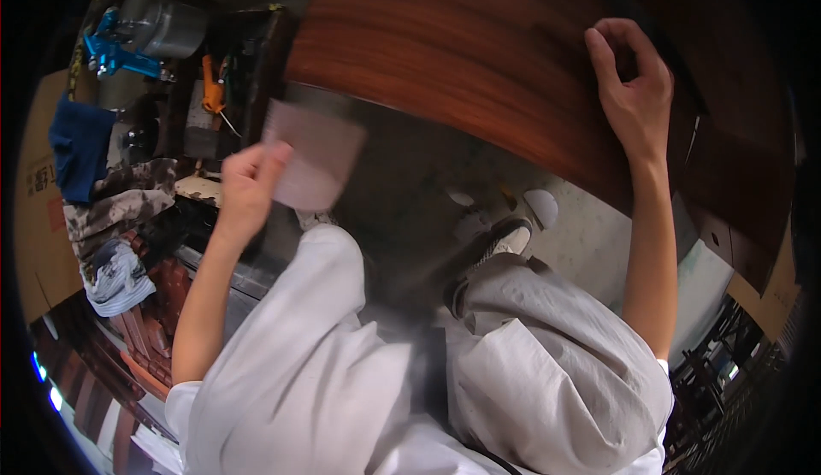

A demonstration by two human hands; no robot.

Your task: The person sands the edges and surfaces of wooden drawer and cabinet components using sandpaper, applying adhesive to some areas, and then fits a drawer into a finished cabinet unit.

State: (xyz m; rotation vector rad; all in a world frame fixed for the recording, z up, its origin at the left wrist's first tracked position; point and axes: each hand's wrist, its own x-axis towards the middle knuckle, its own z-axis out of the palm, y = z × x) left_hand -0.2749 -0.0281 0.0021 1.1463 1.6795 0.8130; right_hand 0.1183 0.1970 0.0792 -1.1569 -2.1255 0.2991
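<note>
And here are loose, creased off-white trousers point(556, 372), white sleeves point(181, 402), bare hands point(640, 90), a dark-and-pale shoe point(514, 239)!

Left of the wooden panel point(445, 39), a dark stand point(271, 58) bears a blue spray gun point(126, 58), orange tool point(211, 90) and navy cloth point(79, 146); below the panel, grey floor point(406, 157) carries, apparently, a white half-round piece point(541, 208).

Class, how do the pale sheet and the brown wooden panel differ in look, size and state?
The sheet is pale pinkish-grey; the panel is reddish-brown with streaked grain. The sheet is small, the panel far larger. The left hand grips the sheet, not the panel. Both show flat faces.
</note>
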